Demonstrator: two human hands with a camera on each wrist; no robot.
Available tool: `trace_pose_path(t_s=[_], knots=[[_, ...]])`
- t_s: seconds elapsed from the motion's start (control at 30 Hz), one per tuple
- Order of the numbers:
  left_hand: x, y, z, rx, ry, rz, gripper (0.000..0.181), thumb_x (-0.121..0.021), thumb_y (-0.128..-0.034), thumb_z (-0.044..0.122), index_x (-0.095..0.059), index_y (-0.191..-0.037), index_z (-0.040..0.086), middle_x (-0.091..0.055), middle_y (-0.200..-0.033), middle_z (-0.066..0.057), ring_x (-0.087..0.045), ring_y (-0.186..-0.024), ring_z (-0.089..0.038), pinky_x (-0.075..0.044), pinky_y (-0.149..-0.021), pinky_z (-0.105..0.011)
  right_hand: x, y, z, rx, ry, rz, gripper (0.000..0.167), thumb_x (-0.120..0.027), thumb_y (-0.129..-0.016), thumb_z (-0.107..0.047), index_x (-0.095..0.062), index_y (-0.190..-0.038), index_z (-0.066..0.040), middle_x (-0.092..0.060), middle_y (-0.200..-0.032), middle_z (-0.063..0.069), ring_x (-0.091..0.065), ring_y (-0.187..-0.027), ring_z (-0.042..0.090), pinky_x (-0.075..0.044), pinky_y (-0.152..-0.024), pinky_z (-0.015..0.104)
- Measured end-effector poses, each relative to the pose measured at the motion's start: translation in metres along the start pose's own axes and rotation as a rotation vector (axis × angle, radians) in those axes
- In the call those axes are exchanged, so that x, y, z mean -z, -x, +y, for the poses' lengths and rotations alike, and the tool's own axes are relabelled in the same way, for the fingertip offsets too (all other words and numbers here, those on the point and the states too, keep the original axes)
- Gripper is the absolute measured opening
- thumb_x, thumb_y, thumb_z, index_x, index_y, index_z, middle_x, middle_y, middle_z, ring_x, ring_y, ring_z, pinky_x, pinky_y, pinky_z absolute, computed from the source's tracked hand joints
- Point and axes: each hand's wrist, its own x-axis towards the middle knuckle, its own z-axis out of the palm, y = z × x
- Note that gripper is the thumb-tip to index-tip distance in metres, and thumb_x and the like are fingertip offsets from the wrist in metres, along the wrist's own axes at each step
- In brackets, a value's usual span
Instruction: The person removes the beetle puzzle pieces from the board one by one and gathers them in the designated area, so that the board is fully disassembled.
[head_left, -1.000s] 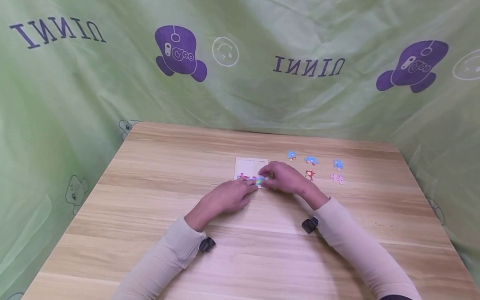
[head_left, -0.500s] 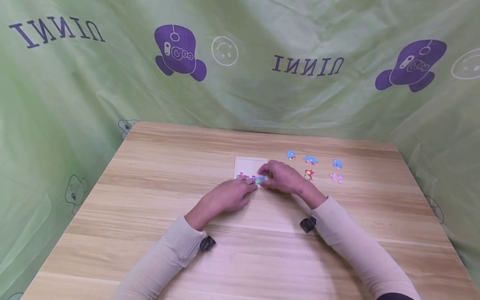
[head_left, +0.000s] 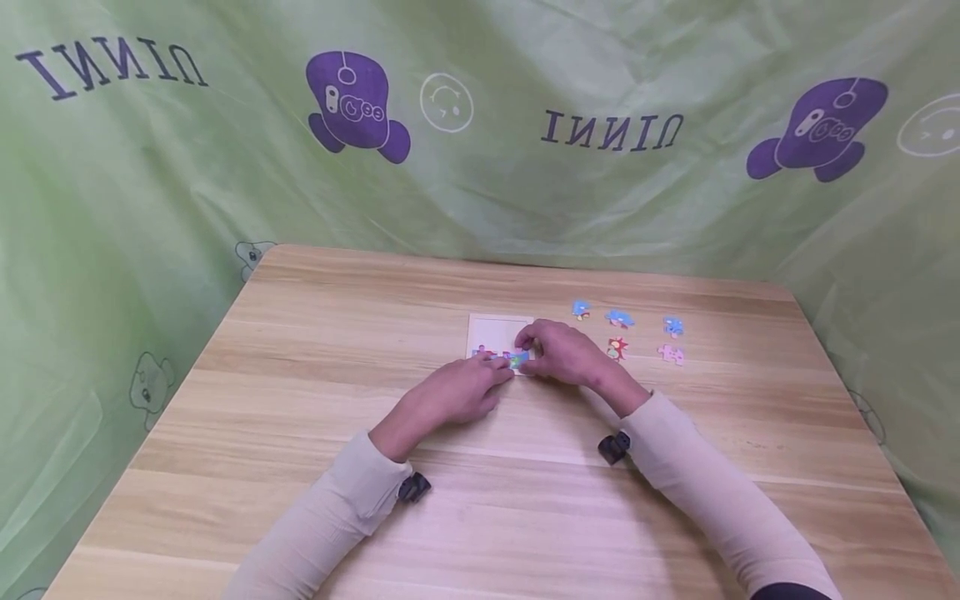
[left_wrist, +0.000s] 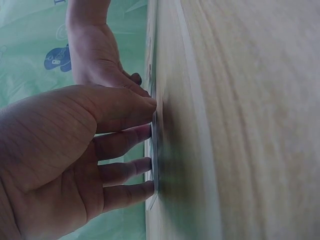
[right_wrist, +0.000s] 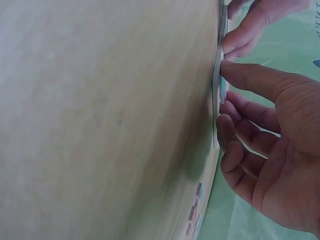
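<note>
A small square puzzle tray (head_left: 501, 323) lies near the middle of the table, with colourful jigsaw pieces along its near side. My right hand (head_left: 564, 353) is at the tray's near right corner, pinching a blue-green puzzle piece (head_left: 517, 360) between thumb and index finger; its other fingers curl loosely in the right wrist view. From the left, my left hand (head_left: 456, 392) rests its fairly straight fingers (left_wrist: 127, 196) on the tray and pieces, thumb by the near edge. Both hands partly cover the near row of pieces.
Loose puzzle pieces lie right of the tray: several blue ones, such as a blue piece (head_left: 620, 318), a red one (head_left: 617, 348) and a pink one (head_left: 671, 354). A green printed curtain (head_left: 480, 208) hangs behind the wooden table (head_left: 510, 517).
Both hands stay at the tray in nearly the same pose. The right forearm has shifted very slightly left; the loose pieces appear unmoved on the table.
</note>
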Motion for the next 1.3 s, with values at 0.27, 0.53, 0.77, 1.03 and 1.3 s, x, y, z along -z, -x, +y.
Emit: trace_pose_path(t_s=[0.27,0.53,0.77,1.03,1.3], knots=[[0.001,0.000,0.000,-0.004,0.001,-0.004,0.043,-0.061,-0.1035,0.016,-0.059,-0.145,0.005,-0.049,-0.155,-0.013,-0.038,-0.146,-0.036,-0.037,-0.115,-0.047,0.000,-0.003,-0.002,-0.020,-0.003,0.005,0.032,-0.084,-0.085,-0.014,-0.071,-0.114,-0.007,-0.068,-0.105,0.004,-0.060,-0.088,0.021,-0.051,-0.080,0.037],[0.000,0.000,0.001,0.000,-0.005,0.007,0.043,-0.062,-0.1027,0.015,-0.060,-0.144,0.006,-0.049,-0.154,-0.012,-0.040,-0.144,-0.038,-0.038,-0.115,-0.047,0.001,-0.002,-0.002,-0.003,0.015,0.079,0.011,-0.070,-0.098,-0.015,-0.074,-0.107,-0.010,-0.072,-0.098,0.001,-0.063,-0.083,0.017,-0.054,-0.078,0.037],[0.001,0.001,0.002,-0.014,0.002,0.011,0.042,-0.062,-0.1025,0.014,-0.060,-0.143,0.004,-0.051,-0.153,-0.013,-0.041,-0.144,-0.037,-0.039,-0.114,-0.048,0.002,-0.001,-0.003,0.013,-0.004,0.103,0.005,-0.068,-0.099,-0.014,-0.073,-0.099,-0.013,-0.071,-0.093,0.000,-0.063,-0.080,0.015,-0.053,-0.074,0.035],[0.001,0.000,0.002,-0.028,-0.008,0.025,0.040,-0.061,-0.1031,0.014,-0.061,-0.142,0.003,-0.054,-0.150,-0.013,-0.043,-0.142,-0.039,-0.040,-0.113,-0.049,0.007,0.001,-0.003,0.027,-0.030,0.100,0.006,-0.066,-0.100,-0.013,-0.072,-0.099,-0.012,-0.070,-0.091,0.000,-0.063,-0.080,0.016,-0.054,-0.073,0.035],[-0.001,-0.001,0.001,-0.023,-0.018,0.022,0.039,-0.060,-0.1042,0.015,-0.061,-0.142,0.003,-0.054,-0.150,-0.014,-0.042,-0.143,-0.038,-0.038,-0.115,-0.047,0.020,0.008,-0.001,-0.023,-0.066,0.100,0.007,-0.066,-0.100,-0.014,-0.072,-0.099,-0.014,-0.069,-0.091,0.000,-0.062,-0.080,0.017,-0.052,-0.073,0.036]])
